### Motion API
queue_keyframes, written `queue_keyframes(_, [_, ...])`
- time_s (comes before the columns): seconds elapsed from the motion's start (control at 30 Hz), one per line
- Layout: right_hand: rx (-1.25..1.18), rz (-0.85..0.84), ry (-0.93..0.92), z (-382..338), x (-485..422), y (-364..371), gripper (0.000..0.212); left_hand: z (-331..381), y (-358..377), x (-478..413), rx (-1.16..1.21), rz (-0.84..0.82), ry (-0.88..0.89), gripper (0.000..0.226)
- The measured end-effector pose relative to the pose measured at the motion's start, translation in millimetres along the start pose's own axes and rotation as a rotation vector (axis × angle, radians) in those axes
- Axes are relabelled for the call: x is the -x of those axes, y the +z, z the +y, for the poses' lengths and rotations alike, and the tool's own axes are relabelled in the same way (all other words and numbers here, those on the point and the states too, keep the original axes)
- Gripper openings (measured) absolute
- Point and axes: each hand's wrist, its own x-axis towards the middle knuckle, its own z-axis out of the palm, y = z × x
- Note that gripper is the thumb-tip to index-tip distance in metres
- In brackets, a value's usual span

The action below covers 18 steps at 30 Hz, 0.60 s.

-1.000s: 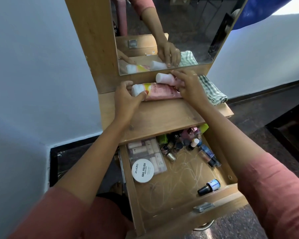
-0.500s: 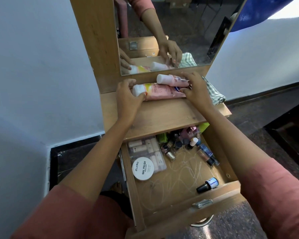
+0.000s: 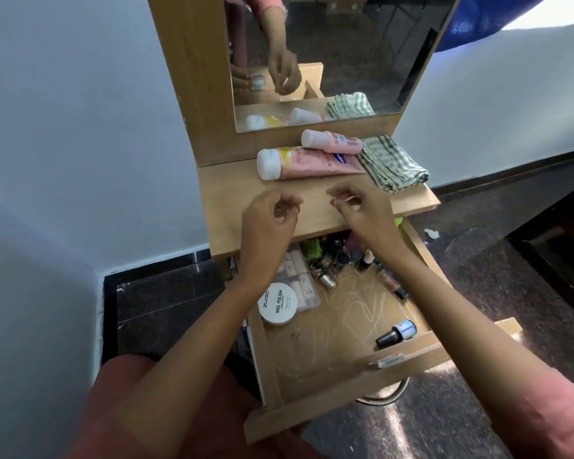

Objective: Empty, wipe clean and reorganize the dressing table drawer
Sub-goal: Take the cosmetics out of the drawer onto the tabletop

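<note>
A big pink plastic tube (image 3: 312, 162) and a small pink bottle (image 3: 332, 144) lie on the wooden desk (image 3: 242, 193) by a folded checked cloth (image 3: 391, 164). The open wooden drawer (image 3: 312, 412) has lots of little nail polish bottles (image 3: 335, 256) left inside, and I think no wiping has been done yet. The left hand (image 3: 265, 223) has a loose, empty grip. I cannot tell the grip of the right hand (image 3: 365, 210).

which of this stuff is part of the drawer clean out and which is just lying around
Job: open drawer, nail polish bottles, round white tin, large pink tube, small pink bottle, checked cloth.
Lying about: mirror, white scrap on the floor.

Left grip (image 3: 268, 220), right grip (image 3: 362, 208) loosely curled
</note>
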Motion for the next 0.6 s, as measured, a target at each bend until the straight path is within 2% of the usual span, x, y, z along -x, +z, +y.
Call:
queue_keyframes(0.13, [-0.04,-0.117,0.118,-8,39,17,0.017,-19,-2,33,-0.071,-0.198,-0.125,0.019])
queue_keyframes(0.2, [-0.036,-0.182,0.241,-5,56,26,0.017,-31,-2,44,-0.267,-0.352,-0.171,0.02])
queue_keyframes(0.33, [0.025,-0.326,0.458,6,82,42,0.013,-48,2,62,-0.639,-0.668,-0.169,0.055])
queue_keyframes(0.47, [-0.014,-0.384,0.643,10,96,51,0.015,-48,5,76,-0.908,-0.688,-0.027,0.062])
queue_keyframes(0.53, [-0.065,-0.38,0.721,10,99,53,0.005,-51,7,78,-1.037,-0.641,0.034,0.07])
queue_keyframes(0.6, [-0.062,-0.392,0.771,9,100,55,0.021,-59,10,79,-1.091,-0.556,0.116,0.065])
